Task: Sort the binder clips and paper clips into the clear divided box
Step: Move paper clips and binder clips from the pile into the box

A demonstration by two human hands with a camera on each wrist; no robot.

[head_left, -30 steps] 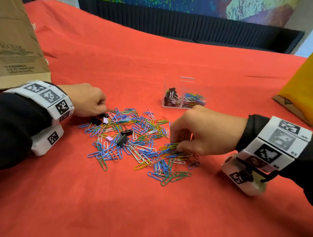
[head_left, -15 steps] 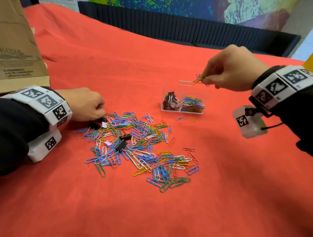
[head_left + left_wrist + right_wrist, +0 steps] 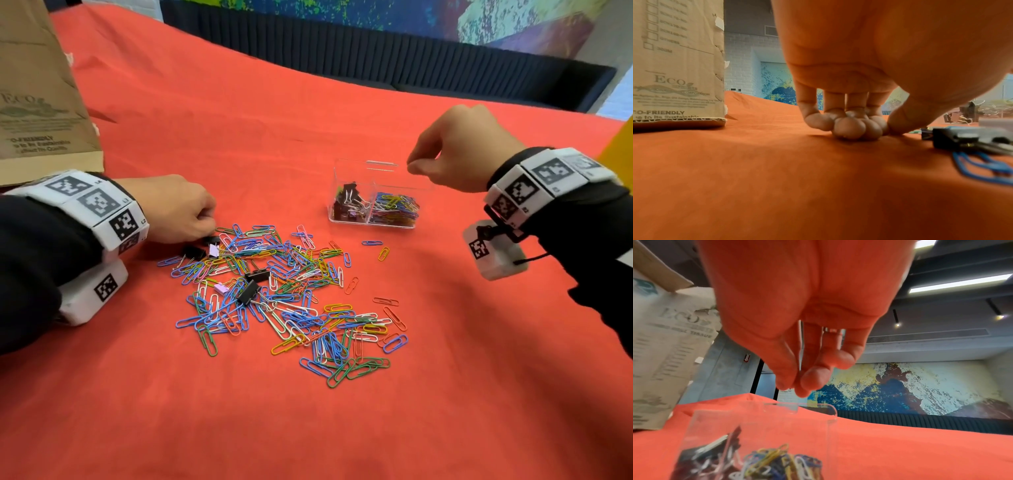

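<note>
A heap of coloured paper clips [image 3: 291,291] lies mid-cloth, with black binder clips [image 3: 257,275] and lilac ones [image 3: 214,251] mixed in. Behind it stands the clear divided box [image 3: 373,168]: binder clips [image 3: 349,202] in its left compartment, paper clips [image 3: 394,209] in its right. My right hand [image 3: 412,168] hovers over the box's right rim, fingertips together, nothing visible between them; the right wrist view shows the same hand [image 3: 797,384] above the box [image 3: 830,418]. My left hand [image 3: 209,222] rests curled on the cloth at the heap's left edge, its fingertips [image 3: 859,129] tucked under, a black binder clip [image 3: 947,139] beside it.
A brown cardboard box [image 3: 37,102] stands at the back left on the red cloth. A yellow object [image 3: 620,147] shows at the right edge. Two stray paper clips [image 3: 383,253] lie just in front of the clear box. A dark bench [image 3: 376,54] runs along the far side.
My right hand lifted a pinch of paper clips from the heap and carried them over the box's right compartment; its fingers now show none. The left hand has stayed put.
</note>
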